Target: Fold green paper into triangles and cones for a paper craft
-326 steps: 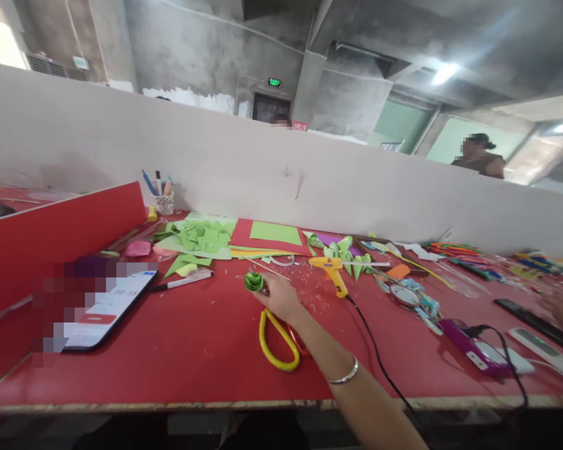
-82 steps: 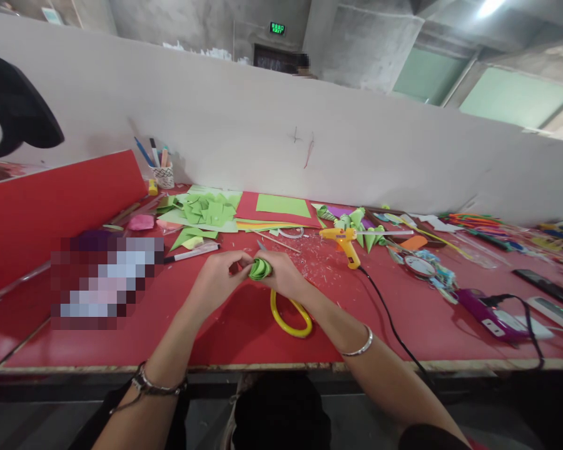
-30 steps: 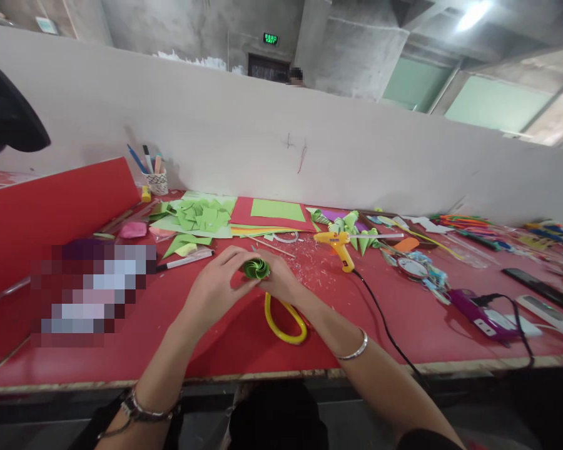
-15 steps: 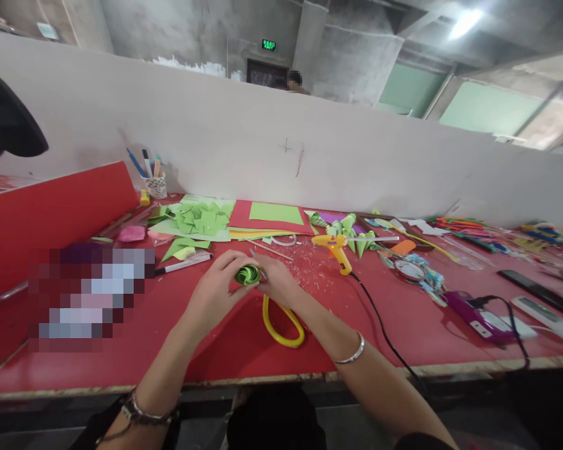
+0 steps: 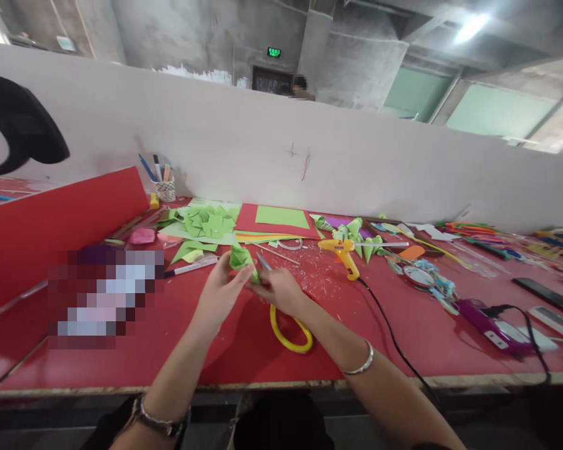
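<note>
Where both hands meet over the red worktop [image 5: 169,356]: one green paper roll [image 5: 239,256], coiled, folded edges showing at its wider top, narrowing towards the right hand [image 5: 285,291]. Left hand [image 5: 221,292]: closed round the roll, thumb in front, fingers behind. Right hand: fingers curled in at the narrow end; whether pinching or merely touching, cannot tell.

Handling, as judged: weight, very slight; body, thin and springy, apt to uncoil if let loose; surface, dry, with modest grip; fragility, high at the folded edges, which would crease or flatten under a hard squeeze. Best hold: a light pinch low on the narrow end, where the layers seem tightest, with a loose cradle about the sides and the top edges left free.

Adjacent: scissors [image 5: 291,337], yellow handle loop below the right hand, blades just beside its fingers, a possible snag for thin paper. Farther right: yellow glue gun [image 5: 344,253], lying on its side. Beyond the left hand: heap of green paper pieces [image 5: 209,222].
</note>
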Demonstrator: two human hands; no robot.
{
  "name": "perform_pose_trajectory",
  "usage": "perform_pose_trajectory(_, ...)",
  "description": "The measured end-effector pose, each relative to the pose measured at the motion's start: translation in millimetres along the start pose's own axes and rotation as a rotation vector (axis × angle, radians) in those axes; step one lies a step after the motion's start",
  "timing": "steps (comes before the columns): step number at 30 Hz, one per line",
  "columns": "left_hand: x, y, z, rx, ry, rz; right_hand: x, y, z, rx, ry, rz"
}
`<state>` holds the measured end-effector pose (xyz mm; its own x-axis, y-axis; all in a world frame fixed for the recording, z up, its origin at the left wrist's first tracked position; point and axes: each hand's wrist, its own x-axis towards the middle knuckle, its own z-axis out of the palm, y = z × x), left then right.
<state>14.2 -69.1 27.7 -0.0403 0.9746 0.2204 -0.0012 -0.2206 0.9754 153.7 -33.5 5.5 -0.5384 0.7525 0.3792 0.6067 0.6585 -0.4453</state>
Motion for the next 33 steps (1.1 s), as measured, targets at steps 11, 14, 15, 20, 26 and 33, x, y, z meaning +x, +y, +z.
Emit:
perform_pose_trajectory(11,-4,12,-0.9,-0.489,-0.144,-0.272,-3,-3,-5,0.195,-0.033,-0.134)
perform_pose_trajectory(14,-7,15,0.4,-0.479,-0.253,-0.273,-3,0,-6,0.205,0.006,-0.139)
perform_pose_trajectory(15,-8,16,1.1,-0.472,-0.277,-0.282,-2,1,-6,0.216,0.007,-0.139)
perform_pose_trajectory(20,-11,17,3.3,-0.449,-0.356,-0.323,-2,2,-6,0.333,0.025,-0.087)
perform_pose_trajectory(26,-11,12,3.4,-0.299,-0.379,-0.309,1,7,-1,0.382,0.056,0.008)
perform_pose_trajectory(33,-8,15,-8.3,-0.173,-0.341,-0.231,5,12,5,0.302,-0.036,0.066)
